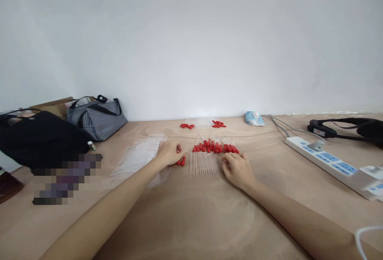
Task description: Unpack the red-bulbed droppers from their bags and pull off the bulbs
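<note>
A row of clear droppers with red rubber bulbs (214,148) lies on the wooden table (191,212). My left hand (169,153) rests curled beside loose red bulbs (181,161), its fingers closed on what looks like a red bulb. My right hand (237,169) sits at the right end of the row, fingers pinched on a thin clear dropper tube. More red bulbs (218,124) and clear tubes lie farther back near the wall.
Clear plastic bags (136,158) lie left of my left hand. A black bag (42,138) and a striped bag (97,118) stand at the left. A white power strip (335,166), a black headset (344,127) and a blue tissue pack (254,118) are on the right.
</note>
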A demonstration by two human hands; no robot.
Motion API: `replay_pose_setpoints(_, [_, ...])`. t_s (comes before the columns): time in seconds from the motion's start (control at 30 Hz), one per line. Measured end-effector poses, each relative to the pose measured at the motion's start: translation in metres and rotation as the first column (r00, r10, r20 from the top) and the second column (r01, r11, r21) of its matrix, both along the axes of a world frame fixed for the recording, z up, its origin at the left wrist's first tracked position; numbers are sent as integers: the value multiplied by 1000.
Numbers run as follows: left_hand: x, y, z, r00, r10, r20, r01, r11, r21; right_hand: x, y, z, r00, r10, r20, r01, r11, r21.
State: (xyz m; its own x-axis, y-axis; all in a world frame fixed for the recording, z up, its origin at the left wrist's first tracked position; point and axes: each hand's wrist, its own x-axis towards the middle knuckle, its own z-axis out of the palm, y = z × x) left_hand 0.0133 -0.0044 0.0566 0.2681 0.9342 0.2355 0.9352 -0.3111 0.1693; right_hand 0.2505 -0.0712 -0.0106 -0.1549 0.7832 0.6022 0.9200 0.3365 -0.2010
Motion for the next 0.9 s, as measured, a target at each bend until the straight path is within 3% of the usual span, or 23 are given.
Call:
replay_pose_setpoints(0.13, [16, 4, 5, 1000, 1, 8, -1, 1000, 7, -5, 1, -1, 999, 6, 35, -6, 1000, 1])
replay_pose_setpoints(0.3, [57, 14, 1, 1000, -17, 24, 18, 998, -58, -7, -7, 5, 994, 67, 90, -63, 997, -45])
replay_pose_setpoints(0.57, [102, 32, -10, 994, 110, 22, -108, 989, -103, -5, -9, 9, 991, 89, 97, -84, 995, -60])
replay_pose_setpoints(0.73, [104, 34, -9, 989, 139, 43, -135, 987, -87, -2, -8, 8, 996, 81, 43, -80, 997, -20])
replay_pose_setpoints(0.9, [70, 7, 1, 996, 58, 74, -61, 997, 37, 1, -6, 5, 996, 64, -69, -60, 997, 57])
